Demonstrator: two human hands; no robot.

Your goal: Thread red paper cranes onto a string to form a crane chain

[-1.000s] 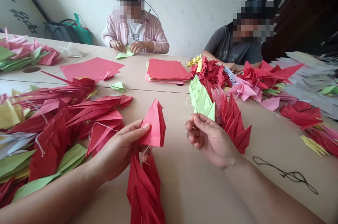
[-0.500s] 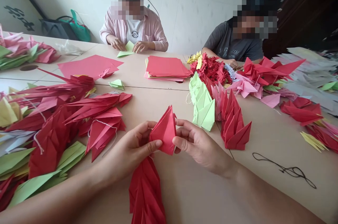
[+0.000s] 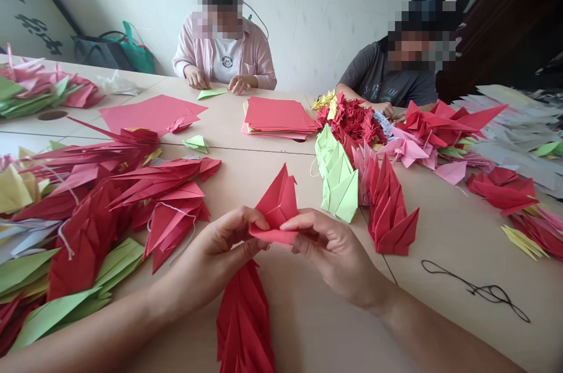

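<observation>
A red folded paper piece (image 3: pixel 278 200) is held up between both my hands, its pointed top standing and its lower flap bent out toward me. My left hand (image 3: pixel 233 241) pinches the flap's left end between fingers and thumb. On the right end, my right hand (image 3: pixel 323 244) grips the same flap, its fingertips pressing near the middle. Just below my hands lies a row of nested red folded papers (image 3: pixel 244 320), running off the bottom edge. To the right stand a red folded stack (image 3: pixel 391 212) and a light green folded stack (image 3: pixel 336 173).
Heaped folded paper (image 3: pixel 97 197) in several colours covers the left side. A pile of red sheets (image 3: pixel 277 115) lies ahead. A black cord (image 3: pixel 479 288) rests at right. Across the table sit one person in a pink shirt (image 3: pixel 259 53) and another in grey (image 3: pixel 367 71).
The red paper piece has been opened out, its lower flap now folded down toward me. My fingers have moved onto its front. The person in pink has pressed the green sheet flatter.
</observation>
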